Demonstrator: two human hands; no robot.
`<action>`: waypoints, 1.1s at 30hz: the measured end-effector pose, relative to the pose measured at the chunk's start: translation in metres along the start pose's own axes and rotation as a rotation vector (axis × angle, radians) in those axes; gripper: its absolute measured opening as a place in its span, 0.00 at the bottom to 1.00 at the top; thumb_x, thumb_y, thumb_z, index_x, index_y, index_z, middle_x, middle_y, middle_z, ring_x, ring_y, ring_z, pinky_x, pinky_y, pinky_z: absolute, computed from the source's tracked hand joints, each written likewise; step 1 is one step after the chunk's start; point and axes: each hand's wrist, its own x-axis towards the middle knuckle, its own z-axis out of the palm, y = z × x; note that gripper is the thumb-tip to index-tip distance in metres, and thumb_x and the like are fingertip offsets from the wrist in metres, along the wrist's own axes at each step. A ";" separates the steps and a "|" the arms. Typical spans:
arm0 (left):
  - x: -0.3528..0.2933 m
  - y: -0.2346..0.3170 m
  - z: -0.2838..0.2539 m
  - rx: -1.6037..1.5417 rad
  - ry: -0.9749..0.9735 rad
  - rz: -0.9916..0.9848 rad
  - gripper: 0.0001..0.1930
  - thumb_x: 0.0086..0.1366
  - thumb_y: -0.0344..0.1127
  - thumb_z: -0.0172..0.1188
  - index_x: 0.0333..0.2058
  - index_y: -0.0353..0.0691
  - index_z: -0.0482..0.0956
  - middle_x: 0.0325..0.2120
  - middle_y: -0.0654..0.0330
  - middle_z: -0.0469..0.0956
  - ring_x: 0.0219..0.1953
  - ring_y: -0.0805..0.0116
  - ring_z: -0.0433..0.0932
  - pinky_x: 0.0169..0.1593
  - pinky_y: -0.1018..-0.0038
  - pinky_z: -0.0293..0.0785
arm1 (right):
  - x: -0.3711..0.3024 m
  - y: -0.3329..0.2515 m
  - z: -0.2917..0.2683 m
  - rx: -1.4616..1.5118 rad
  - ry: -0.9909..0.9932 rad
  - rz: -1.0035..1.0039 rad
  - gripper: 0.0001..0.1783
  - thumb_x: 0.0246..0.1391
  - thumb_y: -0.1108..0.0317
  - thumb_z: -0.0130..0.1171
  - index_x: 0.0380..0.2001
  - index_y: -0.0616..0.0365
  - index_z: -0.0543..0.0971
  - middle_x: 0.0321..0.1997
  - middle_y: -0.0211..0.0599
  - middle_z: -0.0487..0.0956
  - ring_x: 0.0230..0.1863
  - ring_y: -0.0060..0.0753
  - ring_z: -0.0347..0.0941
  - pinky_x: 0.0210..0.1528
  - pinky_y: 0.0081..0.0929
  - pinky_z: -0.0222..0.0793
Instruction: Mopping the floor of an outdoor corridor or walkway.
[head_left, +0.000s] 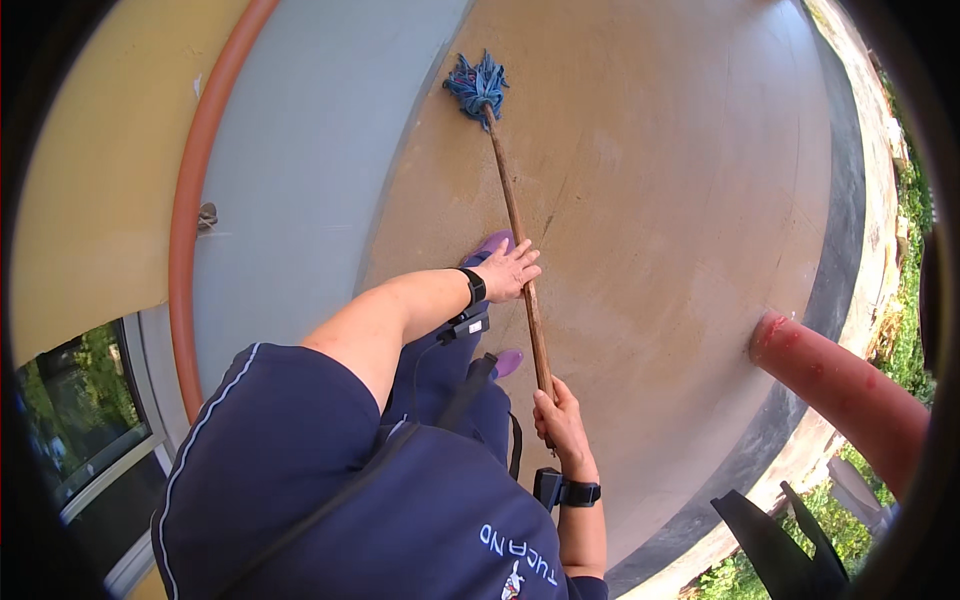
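Observation:
A mop with a blue string head (478,86) and a long wooden handle (511,190) slants down across the view. Its head lies on the brownish floor, near the foot of the pale blue wall. My left hand (508,270) is on the middle of the handle, its fingers laid across the wood; the thumb side is partly hidden. Lower down, my right hand (564,425) is closed round the handle close to its end. Both wrists wear dark bands. My feet, in purple shoes (509,362), stand just left of the handle.
On the left a wall (290,130) carries a reddish pipe-like rail (190,200), with a window (85,400) below. A reddish round post (840,375) rises at the right, by the floor's dark border (845,200). Greenery grows beyond that edge.

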 end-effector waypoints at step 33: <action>0.029 0.011 -0.028 -0.185 0.237 -0.293 0.21 0.55 0.27 0.47 0.50 0.42 0.66 0.44 0.51 0.69 0.50 0.53 0.67 0.53 0.59 0.62 | 0.110 -0.071 -0.113 0.083 0.415 -0.322 0.33 0.48 0.72 0.54 0.59 0.56 0.58 0.17 0.27 0.70 0.13 0.17 0.65 0.09 0.18 0.58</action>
